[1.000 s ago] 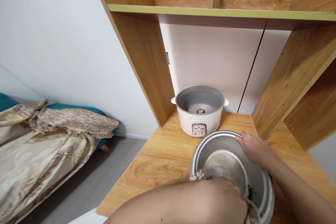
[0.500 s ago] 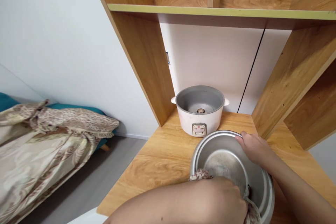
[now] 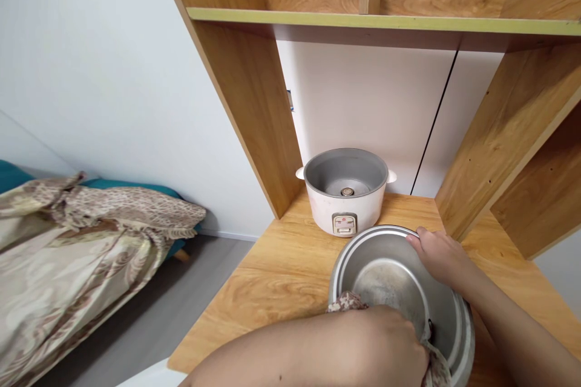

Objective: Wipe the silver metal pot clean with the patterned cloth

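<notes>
A round silver metal inner pot (image 3: 385, 281) is tilted towards me at the front of the wooden table. My right hand (image 3: 438, 254) grips its far right rim, thumb over the edge. Inside the pot, my left hand (image 3: 390, 338) is closed around a patterned brown-and-white cloth (image 3: 347, 302). The cloth sticks out on both sides of that hand, whose fingers are mostly hidden behind its back. Just behind the pot stands a white rice cooker body (image 3: 322, 211), uncovered, with a grey inside and a small round piece at its bottom centre.
Upright wooden panels (image 3: 249, 109) and a shelf with a yellow-green edge (image 3: 340, 17) frame the wooden tabletop (image 3: 254, 281). To the left, a patterned fabric cover (image 3: 91, 260) lies over a teal piece of furniture above the grey floor (image 3: 149, 308).
</notes>
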Motion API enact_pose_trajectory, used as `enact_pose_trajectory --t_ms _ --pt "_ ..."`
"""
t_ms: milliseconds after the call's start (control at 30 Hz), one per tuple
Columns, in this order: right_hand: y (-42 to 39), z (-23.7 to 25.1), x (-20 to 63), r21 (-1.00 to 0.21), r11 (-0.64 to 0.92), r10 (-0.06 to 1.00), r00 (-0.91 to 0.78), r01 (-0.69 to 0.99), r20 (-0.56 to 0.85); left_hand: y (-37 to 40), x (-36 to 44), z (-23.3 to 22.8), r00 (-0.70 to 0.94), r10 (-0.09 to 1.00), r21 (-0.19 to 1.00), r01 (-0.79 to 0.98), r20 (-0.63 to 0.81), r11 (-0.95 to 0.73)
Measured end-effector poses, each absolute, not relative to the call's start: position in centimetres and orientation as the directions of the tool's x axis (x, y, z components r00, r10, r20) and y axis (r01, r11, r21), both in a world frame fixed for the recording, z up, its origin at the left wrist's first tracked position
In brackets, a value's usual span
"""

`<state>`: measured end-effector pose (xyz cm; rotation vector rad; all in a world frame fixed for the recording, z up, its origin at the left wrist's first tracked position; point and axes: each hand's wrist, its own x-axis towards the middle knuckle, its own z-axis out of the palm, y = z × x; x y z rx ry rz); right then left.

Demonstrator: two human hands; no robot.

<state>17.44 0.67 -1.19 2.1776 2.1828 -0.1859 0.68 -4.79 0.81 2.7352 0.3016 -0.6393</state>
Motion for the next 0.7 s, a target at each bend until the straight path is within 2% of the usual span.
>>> enact_pose_trajectory --t_ms 167,433,700 --pt "0.69 -1.24 17.49 -0.040 -0.003 0.993 -0.001 0.999 -0.118 -4.84 0.84 1.13 0.852 0.122 0.241 0.278 -0.510 -0.930" --pt "0.66 -1.08 17.37 -0.045 -0.008 0.991 0.002 0.999 -0.133 -4.86 0.81 0.71 0.874 0.135 0.252 0.277 -0.467 -0.927" --pt "0.75 -1.35 17.45 -0.043 -0.005 0.992 0.000 0.999 -0.124 -4.87 0.88 1.32 0.841 0.119 0.235 0.279 -0.527 -0.931"
